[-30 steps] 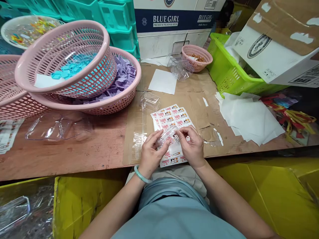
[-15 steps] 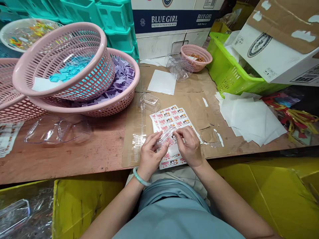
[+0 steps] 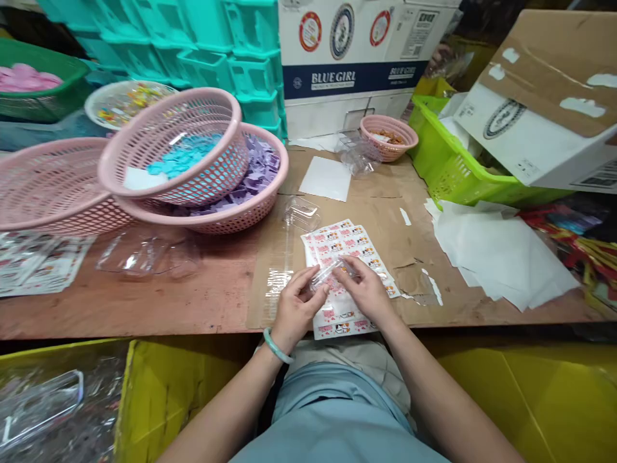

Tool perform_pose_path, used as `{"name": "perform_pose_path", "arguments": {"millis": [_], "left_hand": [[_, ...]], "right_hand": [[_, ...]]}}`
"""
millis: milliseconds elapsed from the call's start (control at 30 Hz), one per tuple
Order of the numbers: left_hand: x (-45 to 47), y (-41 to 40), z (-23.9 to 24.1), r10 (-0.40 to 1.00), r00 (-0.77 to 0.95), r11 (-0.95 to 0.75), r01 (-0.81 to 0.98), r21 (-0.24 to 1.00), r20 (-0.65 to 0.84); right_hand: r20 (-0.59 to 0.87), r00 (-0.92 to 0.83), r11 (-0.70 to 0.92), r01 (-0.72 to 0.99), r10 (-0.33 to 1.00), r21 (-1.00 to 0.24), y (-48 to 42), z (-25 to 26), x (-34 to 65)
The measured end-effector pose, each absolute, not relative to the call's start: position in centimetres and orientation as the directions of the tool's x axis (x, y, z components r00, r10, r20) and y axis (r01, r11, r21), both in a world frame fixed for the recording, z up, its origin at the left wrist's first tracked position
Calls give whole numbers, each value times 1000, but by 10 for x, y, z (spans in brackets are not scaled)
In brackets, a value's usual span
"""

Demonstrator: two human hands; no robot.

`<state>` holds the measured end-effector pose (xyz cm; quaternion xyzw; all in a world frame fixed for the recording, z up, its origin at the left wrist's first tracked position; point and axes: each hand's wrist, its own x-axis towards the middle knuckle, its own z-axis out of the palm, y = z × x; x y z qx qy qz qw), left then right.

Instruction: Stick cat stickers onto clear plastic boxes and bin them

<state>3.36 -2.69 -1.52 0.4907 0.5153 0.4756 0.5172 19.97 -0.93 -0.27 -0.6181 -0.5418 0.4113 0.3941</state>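
Observation:
My left hand point(image 3: 295, 307) and my right hand point(image 3: 367, 290) meet over a sheet of small cat stickers point(image 3: 348, 243) at the table's near edge. Both pinch a small clear plastic box point(image 3: 328, 272) held between them just above the sheet. My right fingertips press on the box's right end; whether a sticker is under them I cannot tell. A green bangle point(image 3: 276, 344) circles my left wrist. Another clear box point(image 3: 301, 213) lies just beyond the sheet.
Stacked pink baskets hold blue pieces point(image 3: 186, 154) and purple pieces point(image 3: 260, 170). A green basket point(image 3: 448, 167), white paper sheets point(image 3: 501, 251), a small pink basket point(image 3: 389, 134), cartons point(image 3: 351, 64) and teal crates point(image 3: 207, 38) ring the table. Clear trays point(image 3: 144, 252) lie left. Yellow bins point(image 3: 530, 399) stand below.
The camera has tilted up and shifted, showing more of the far left. My hands stay on the clear box, the right fingers having moved slightly along its end.

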Motion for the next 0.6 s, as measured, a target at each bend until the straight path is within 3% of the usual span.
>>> {"name": "perform_pose_path", "arguments": {"millis": [167,300,500,600], "left_hand": [[18,-32,-6,999,9,-52,-5,999,52],[-21,-35,-2,971,17,-235,223,946,237],[-111,-1,-20,881,-77,-312,647,696,466],[-136,12,-22,872,-42,-301,739,603,488]], "right_hand": [[5,-32,15,295,999,-955,-6,5,192],[76,-287,148,238,955,-960,4,3,165],[395,-277,483,494,876,-723,27,-5,141],[460,-213,490,583,862,-648,31,0,170]]}}
